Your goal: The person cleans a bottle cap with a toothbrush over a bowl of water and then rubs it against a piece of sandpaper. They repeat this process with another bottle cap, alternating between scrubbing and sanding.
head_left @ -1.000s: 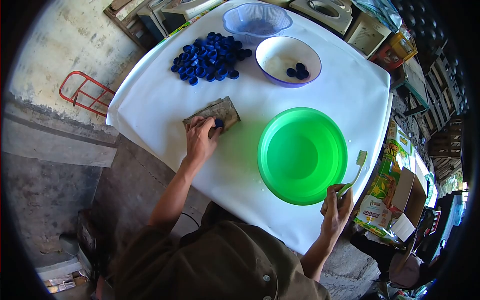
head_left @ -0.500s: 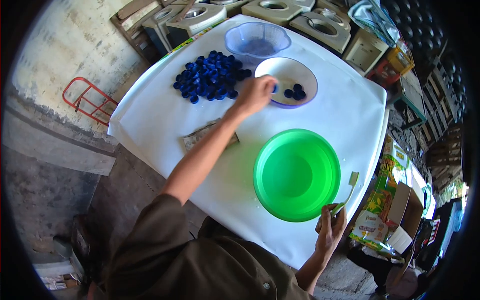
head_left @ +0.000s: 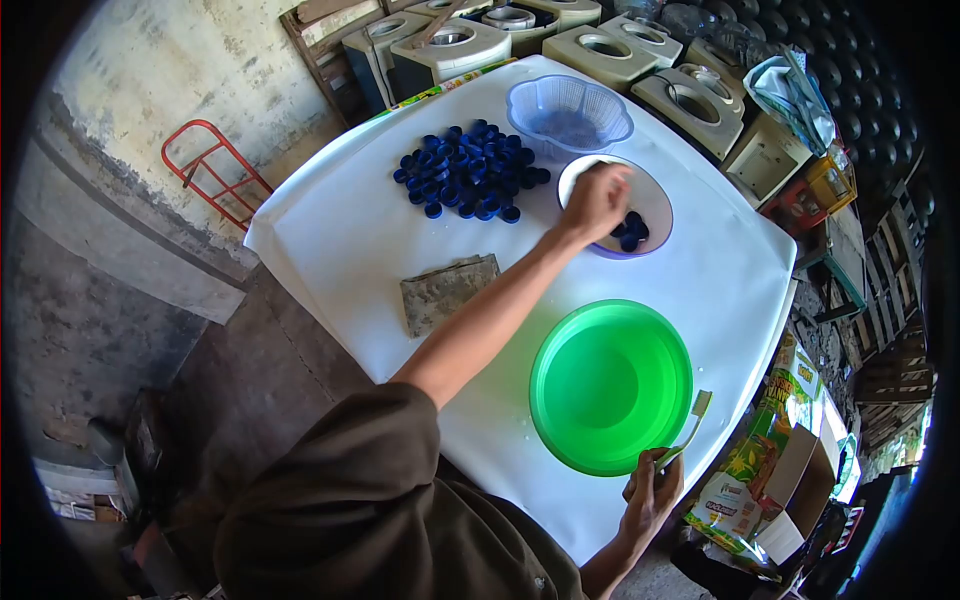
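Room right of the left grip (head_left: 598, 203), obstacles elsewhere.
A hand could pass over the white surface (head_left: 725, 255) there; the blue basket (head_left: 600, 110) stands beyond, blue caps (head_left: 465, 172) left, the white bowl (head_left: 655, 195) beneath, the green basin (head_left: 665, 380) nearer the body.

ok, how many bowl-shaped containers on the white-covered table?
3: round green plastic basin beside the right hand; round white-and-purple bowl under the left hand; translucent blue scalloped basket just beyond that bowl. None looks hidden.

Your left hand (head_left: 598, 203) blurs toward two o'clock; your tabletop (head_left: 730, 300) looks bright (glare (head_left: 903, 453) sits near four o'clock), and edges bow into black.
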### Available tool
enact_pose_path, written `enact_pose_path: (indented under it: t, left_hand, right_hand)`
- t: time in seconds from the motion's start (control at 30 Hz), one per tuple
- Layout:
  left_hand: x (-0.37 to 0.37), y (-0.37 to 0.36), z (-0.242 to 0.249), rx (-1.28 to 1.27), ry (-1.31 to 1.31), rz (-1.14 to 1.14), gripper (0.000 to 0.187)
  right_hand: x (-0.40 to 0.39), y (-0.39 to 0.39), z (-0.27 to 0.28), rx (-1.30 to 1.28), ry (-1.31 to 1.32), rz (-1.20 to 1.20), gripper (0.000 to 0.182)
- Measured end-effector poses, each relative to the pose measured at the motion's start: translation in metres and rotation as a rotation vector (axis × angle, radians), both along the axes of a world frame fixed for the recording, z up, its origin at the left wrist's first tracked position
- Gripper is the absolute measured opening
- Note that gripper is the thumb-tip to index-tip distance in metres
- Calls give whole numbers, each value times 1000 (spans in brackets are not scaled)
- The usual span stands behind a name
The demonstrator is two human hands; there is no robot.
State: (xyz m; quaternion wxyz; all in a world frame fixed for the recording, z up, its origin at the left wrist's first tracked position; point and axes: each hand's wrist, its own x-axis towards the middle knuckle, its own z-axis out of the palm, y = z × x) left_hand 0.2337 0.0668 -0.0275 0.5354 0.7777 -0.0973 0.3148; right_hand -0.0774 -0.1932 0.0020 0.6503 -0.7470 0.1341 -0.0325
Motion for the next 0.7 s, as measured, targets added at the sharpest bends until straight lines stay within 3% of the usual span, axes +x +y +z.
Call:
enact_pose_path:
  t: [0.07, 0.13, 0.23, 0.33, 0.63, 0.7]
  left_hand:
    - [-28, 30, 10, 28, -207, 323, 18]
    - [-41, 75, -11, 73, -157, 509, 22]
    - [-65, 125, -38, 358, 278, 693, 35]
    - [-75, 140, -50, 510, 495, 650, 45]
    - [-79, 144, -56, 585, 425, 478, 39]
    - [-80, 148, -61, 580, 293, 455, 38]
  right_hand:
    - [0, -2, 0, 7, 15, 11, 9]
    - [0, -4, 2, -2, 35, 30, 10]
    - [2, -6, 3, -26, 47, 70, 12]
    - [4, -7, 3, -68, 63, 111, 16]
    - [-2, -12, 2, -145, 33, 214, 29]
    - [-5, -15, -2, -150, 48, 207, 30]
